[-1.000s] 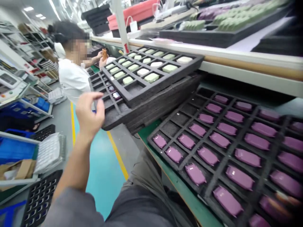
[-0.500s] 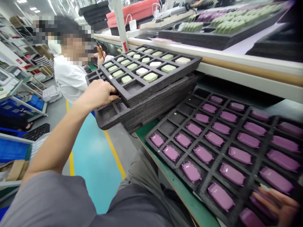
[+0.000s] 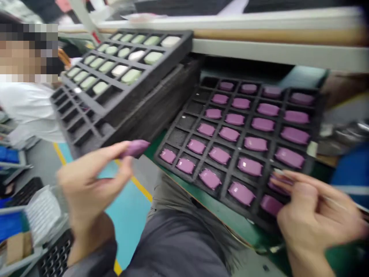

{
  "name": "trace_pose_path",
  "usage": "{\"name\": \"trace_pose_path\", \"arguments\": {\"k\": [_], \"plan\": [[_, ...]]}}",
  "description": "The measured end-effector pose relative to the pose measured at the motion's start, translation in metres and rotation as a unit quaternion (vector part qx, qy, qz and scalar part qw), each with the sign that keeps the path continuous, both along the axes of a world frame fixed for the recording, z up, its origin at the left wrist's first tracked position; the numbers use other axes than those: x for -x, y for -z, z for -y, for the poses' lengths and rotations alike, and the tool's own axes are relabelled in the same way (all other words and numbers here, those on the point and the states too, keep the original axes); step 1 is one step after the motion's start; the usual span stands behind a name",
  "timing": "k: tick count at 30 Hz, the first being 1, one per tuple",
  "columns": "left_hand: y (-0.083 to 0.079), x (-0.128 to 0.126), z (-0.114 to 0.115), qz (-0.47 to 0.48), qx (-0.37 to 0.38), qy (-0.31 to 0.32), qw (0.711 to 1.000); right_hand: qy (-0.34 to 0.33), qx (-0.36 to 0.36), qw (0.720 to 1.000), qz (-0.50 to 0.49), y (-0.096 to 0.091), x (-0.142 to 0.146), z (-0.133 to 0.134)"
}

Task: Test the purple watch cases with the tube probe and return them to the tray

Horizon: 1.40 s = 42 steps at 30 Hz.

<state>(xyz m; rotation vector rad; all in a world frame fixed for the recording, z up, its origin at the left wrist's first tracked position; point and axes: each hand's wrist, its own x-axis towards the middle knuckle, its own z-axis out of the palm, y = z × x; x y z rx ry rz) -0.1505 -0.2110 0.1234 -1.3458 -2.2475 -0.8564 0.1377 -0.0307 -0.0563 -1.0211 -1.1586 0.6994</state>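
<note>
My left hand (image 3: 89, 181) is raised over the aisle and pinches a purple part (image 3: 135, 147) between thumb and fingertips, just left of the black foam tray (image 3: 261, 142). That tray lies on the green bench and holds several purple parts (image 3: 219, 154) in its cells. My right hand (image 3: 314, 215) rests at the tray's near right corner, fingers together around a thin pale tool (image 3: 337, 200) that I cannot name. The picture is blurred by motion.
A stack of black foam trays (image 3: 138, 104) stands to the left, the top one (image 3: 121, 65) holding several pale green parts. A person in a white shirt (image 3: 29, 107) works at the far left. Blue bins (image 3: 11, 227) and a grid tray (image 3: 54, 254) sit below left.
My left hand left the stacked foam trays and came back toward me with a purple part in it. My right hand has come into full view at the tray's near corner. The camera tilted down.
</note>
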Motion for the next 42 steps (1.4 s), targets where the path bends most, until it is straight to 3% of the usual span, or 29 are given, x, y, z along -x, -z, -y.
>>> {"name": "trace_pose_path", "arguments": {"k": [1, 2, 5, 7, 9, 12, 21, 42], "plan": [[0.024, -0.013, -0.024, 0.118, -0.02, 0.068, 0.99, 0.004, -0.02, 1.0, 0.005, -0.002, 0.002, -0.001], [0.048, -0.027, -0.051, 0.241, -0.025, 0.132, 0.961, -0.005, -0.024, 1.0, 0.005, -0.005, 0.004, -0.001], [0.104, -0.074, -0.129, 0.532, -0.021, 0.248, 0.809, -0.035, -0.037, 0.998, 0.021, -0.009, 0.005, -0.002], [0.121, -0.101, -0.16, 0.614, -0.023, 0.279, 0.738, -0.056, -0.058, 0.996, 0.028, -0.01, 0.004, -0.004], [0.126, -0.117, -0.172, 0.639, -0.028, 0.291, 0.712, -0.07, -0.084, 0.993, 0.038, -0.01, 0.002, -0.007], [0.127, -0.127, -0.17, 0.64, -0.017, 0.298, 0.708, -0.07, -0.102, 0.99, 0.061, -0.012, -0.001, -0.009], [0.131, -0.139, -0.166, 0.596, 0.025, 0.324, 0.734, -0.085, -0.132, 0.985, 0.075, -0.02, 0.0, -0.012], [0.133, -0.14, -0.162, 0.569, 0.014, 0.336, 0.75, -0.091, -0.12, 0.985, 0.085, -0.018, 0.001, -0.014]]}}
